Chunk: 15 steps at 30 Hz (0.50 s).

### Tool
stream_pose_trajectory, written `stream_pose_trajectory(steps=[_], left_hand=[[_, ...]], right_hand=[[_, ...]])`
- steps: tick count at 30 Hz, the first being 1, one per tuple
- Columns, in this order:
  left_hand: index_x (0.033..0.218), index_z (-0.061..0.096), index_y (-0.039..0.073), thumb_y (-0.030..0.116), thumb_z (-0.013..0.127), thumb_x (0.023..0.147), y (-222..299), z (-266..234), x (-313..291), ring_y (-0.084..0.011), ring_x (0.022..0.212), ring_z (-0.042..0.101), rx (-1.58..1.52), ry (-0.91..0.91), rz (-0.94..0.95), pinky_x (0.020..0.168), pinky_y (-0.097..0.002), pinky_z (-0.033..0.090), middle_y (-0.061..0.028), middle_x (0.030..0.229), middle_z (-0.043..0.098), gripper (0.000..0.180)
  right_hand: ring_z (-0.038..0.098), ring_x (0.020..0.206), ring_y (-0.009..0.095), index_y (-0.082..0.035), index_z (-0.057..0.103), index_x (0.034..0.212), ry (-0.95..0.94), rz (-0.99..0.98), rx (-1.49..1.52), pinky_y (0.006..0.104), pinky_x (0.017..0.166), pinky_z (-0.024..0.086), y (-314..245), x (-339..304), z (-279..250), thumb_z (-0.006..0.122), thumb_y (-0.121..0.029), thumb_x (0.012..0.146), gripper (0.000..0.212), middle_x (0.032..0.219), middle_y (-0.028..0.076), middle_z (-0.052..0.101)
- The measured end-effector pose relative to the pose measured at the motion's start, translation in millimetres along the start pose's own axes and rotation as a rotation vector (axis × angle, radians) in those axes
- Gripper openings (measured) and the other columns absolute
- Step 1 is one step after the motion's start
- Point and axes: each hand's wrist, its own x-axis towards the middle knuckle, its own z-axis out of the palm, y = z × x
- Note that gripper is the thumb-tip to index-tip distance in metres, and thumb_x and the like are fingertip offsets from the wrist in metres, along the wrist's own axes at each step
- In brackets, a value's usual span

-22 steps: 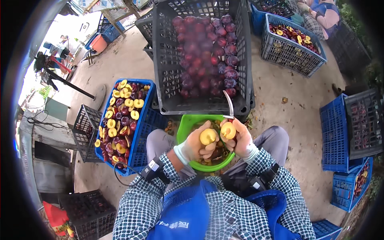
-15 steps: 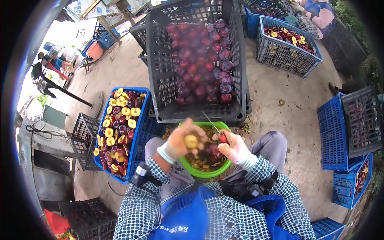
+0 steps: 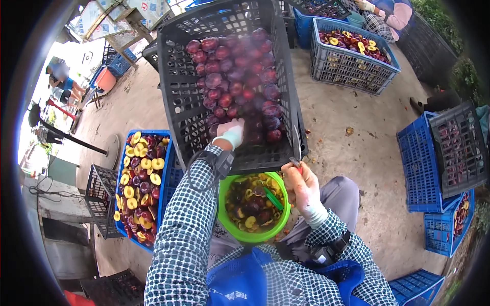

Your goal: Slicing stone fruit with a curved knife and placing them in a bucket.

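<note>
My left hand (image 3: 232,132) reaches into the near end of a black plastic crate (image 3: 176,97), down among dark red plums (image 3: 224,76). Its fingers are mostly hidden, so I can't see whether they hold a plum. In my right hand (image 3: 303,191), closed beside the crate's near right corner, is a small knife (image 3: 296,143) with its blade pointing up. Below both hands, between my knees, a lime green tub (image 3: 247,237) holds cut plum pieces, dark plums and liquid. A bright green tool (image 3: 273,198) lies in it, its kind unclear.
On the left stands a blue crate (image 3: 166,191) of halved plums. Another crate (image 3: 352,76) of cut plums stands at the far right, near a person (image 3: 393,20). Stacked blue and black crates (image 3: 418,163) line the right side. A metal stand (image 3: 109,150) is at far left.
My left hand has gone from above the green tub, where it held a yellow plum piece, forward into the black crate. My right hand's knife now points more upright. The view has shifted.
</note>
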Motion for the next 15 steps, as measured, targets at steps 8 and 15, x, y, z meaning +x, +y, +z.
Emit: stream_pose_trajectory(steps=[8, 15], left_hand=[[0.155, 0.062, 0.004, 0.022, 0.091, 0.088, 18, -70, -132, -0.0307, 0.123, 0.068, -0.802, 0.193, 0.443, 0.109, -0.0391, 0.055, -0.0185, 0.136, 0.068, 0.075], [0.170, 0.046, 0.008, 0.051, 0.068, 0.110, 44, -29, -266, -0.0243, 0.099, 0.071, -1.622, -0.124, 0.342, 0.085, -0.0366, 0.058, -0.0112, 0.130, 0.069, 0.077]], right_hand=[[0.057, 0.083, 0.004, -0.002, 0.064, 0.133, 0.028, 0.043, 0.036, 0.0220, 0.074, 0.048, -11, 17, 6, 0.065, -0.013, 0.113, 0.023, 0.100, -0.002, 0.064], [0.067, 0.106, 0.015, -0.001, 0.062, 0.135, -0.201, -0.179, -0.220, 0.0302, 0.094, 0.056, 41, -1, 26, 0.076, -0.025, 0.111, 0.036, 0.116, 0.007, 0.071]])
